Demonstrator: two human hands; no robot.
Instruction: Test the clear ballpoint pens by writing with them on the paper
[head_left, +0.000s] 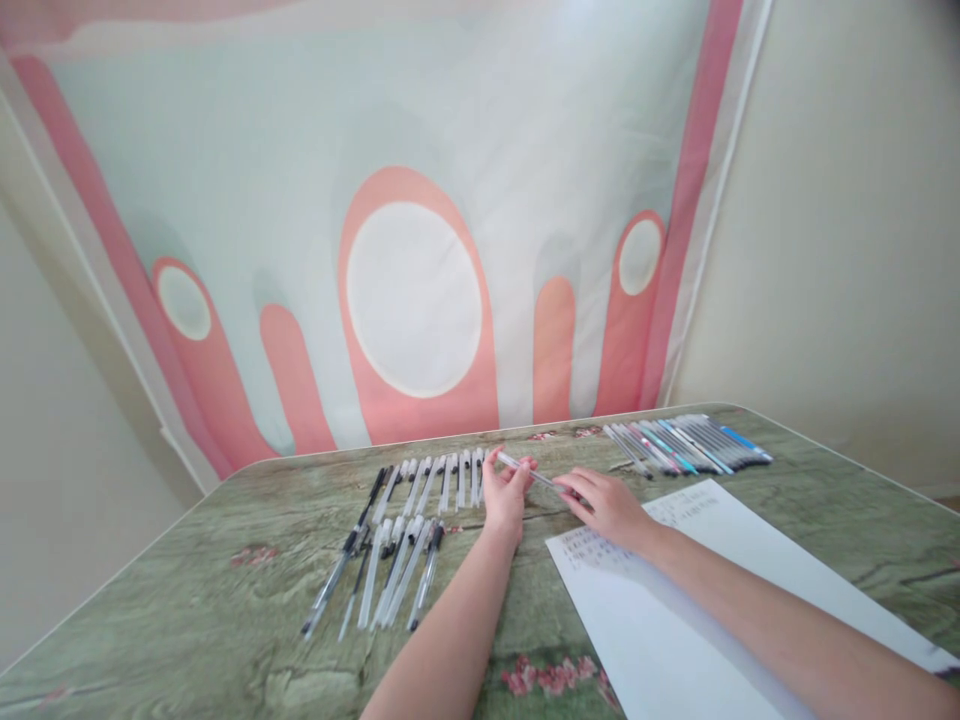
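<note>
Between my two hands a slim, pale pen (541, 479) is held at a slant over the table. My left hand (505, 492) pinches its upper left part, with the fingers closed round the barrel. At the lower right end of the pen, the fingers of my right hand (604, 505) are closed on it, and they hide its tip. Under my right wrist lies a white sheet of paper (675, 610) with rows of small dark marks near its top. Just left of my left hand runs a row of clear-barrelled pens (446, 482).
Nearer on the left lies a second group of clear and black pens (397, 570). Several assembled pens, some coloured, lie side by side (686, 445) at the back right. The wood-patterned table (202, 600) ends at a patterned hanging cloth (420, 290).
</note>
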